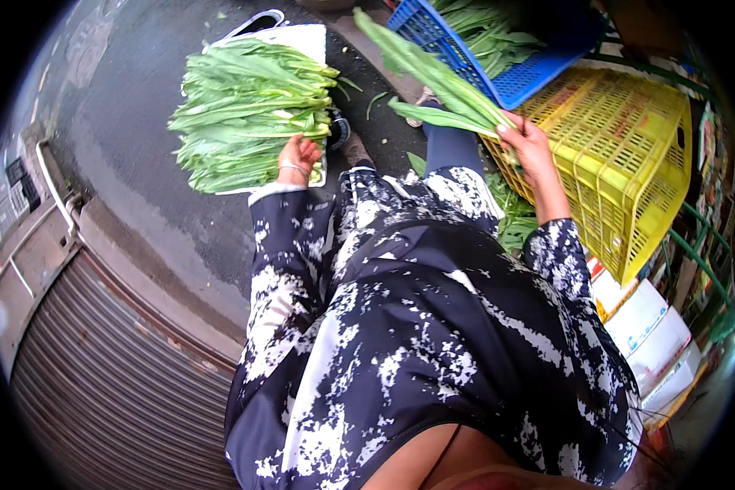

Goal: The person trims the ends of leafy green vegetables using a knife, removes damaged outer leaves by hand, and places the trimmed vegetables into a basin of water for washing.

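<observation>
My right hand (530,147) grips a few stalks of long-leaf lettuce (432,79) by their pale stem ends, leaves pointing up and away to the left. Beside the front stem ends of a broad lettuce pile (245,116) is my left hand (298,158), fingers loosely curled and apart, with nothing seen in it. Whether it touches the stems I cannot tell. The pile lies in layers, stems to the right and leaf tips to the left, on a white board or tray (309,37) whose edges show around it.
A blue plastic crate (447,40) with more greens (484,37) tilts against a yellow plastic crate (612,141) on the right. Loose leaves (514,214) lie below the yellow crate. White cartons (640,331) are stacked behind my right arm. A corrugated metal shutter (122,367) stands at left.
</observation>
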The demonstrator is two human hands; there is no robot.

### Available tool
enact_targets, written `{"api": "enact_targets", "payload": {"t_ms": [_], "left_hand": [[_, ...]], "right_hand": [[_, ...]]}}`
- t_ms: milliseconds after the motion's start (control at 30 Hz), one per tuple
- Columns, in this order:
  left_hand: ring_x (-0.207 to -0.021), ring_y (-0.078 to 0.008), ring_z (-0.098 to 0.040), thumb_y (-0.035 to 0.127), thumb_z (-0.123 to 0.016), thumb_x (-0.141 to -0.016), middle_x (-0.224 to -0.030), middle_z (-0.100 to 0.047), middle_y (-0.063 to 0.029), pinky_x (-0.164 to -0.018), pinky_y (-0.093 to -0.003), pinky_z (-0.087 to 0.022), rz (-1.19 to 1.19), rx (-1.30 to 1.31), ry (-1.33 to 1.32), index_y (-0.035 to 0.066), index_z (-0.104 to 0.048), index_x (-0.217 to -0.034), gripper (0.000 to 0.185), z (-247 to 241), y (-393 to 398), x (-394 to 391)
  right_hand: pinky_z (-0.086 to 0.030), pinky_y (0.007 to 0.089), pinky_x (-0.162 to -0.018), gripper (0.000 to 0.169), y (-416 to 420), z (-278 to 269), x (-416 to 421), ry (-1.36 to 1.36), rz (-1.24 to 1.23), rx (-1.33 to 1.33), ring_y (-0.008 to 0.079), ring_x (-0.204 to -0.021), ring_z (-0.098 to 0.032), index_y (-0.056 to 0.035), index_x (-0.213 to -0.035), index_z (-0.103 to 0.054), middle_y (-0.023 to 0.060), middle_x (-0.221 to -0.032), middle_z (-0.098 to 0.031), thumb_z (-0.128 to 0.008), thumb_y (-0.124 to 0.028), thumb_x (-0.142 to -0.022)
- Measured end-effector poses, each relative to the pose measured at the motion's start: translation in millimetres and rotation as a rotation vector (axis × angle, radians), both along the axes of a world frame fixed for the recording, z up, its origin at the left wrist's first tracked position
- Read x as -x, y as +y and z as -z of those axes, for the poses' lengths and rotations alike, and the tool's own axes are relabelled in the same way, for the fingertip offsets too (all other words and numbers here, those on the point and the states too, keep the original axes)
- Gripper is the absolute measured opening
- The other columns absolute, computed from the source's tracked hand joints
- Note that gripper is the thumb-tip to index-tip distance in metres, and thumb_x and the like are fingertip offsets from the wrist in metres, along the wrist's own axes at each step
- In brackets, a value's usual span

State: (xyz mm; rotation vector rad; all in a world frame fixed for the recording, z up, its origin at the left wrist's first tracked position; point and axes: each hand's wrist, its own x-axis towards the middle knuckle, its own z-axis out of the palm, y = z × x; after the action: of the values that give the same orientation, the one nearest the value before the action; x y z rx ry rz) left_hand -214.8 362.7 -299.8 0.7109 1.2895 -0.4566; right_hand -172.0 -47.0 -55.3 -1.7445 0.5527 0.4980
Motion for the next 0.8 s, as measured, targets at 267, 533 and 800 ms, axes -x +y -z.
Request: {"api": "enact_targets", "payload": {"t_ms": [267, 533, 800], "left_hand": [[-0.115, -0.0292, -0.045, 0.032, -0.06, -0.082, -0.128, -0.045, -0.0107, -0.097, -0.0507, -0.034, 0.378, 0.724, -0.803, 0.011, -0.036, -0.13, 0.058, -138, -126, -41], [-0.11, -0.0272, -0.05, 0.035, -0.059, -0.082, -0.119, -0.052, -0.0104, -0.09, -0.0475, -0.04, 0.235, 0.779, -0.848, 0.008, -0.043, -0.122, 0.051, -165, -142, -75], [-0.115, -0.0283, -0.046, 0.029, -0.055, -0.086, -0.124, -0.049, -0.0113, -0.093, -0.0454, -0.039, 0.358, 0.568, -0.485, 0.012, -0.046, -0.12, 0.039, -130, -134, -67]], "right_hand": [[-0.042, 0.0196, -0.066, 0.037, 23, -3, 2, -0.031, -0.067, -0.141, 0.0068, -0.068, -0.05, -0.001, -0.115, -0.055, 0.001, -0.082, -0.059, -0.063, -0.013, -0.081], [-0.042, 0.0202, -0.067, 0.04, 16, -4, 12, -0.01, -0.096, -0.204, 0.0075, -0.069, -0.051, -0.0004, -0.116, -0.054, 0.0029, -0.086, -0.061, -0.063, -0.016, -0.081], [-0.043, 0.0214, -0.064, 0.051, -76, -3, 91, 0.105, 0.119, -0.216, 0.0092, -0.071, -0.052, 0.003, -0.122, -0.046, 0.0018, -0.085, -0.056, -0.065, -0.017, -0.078]]}}
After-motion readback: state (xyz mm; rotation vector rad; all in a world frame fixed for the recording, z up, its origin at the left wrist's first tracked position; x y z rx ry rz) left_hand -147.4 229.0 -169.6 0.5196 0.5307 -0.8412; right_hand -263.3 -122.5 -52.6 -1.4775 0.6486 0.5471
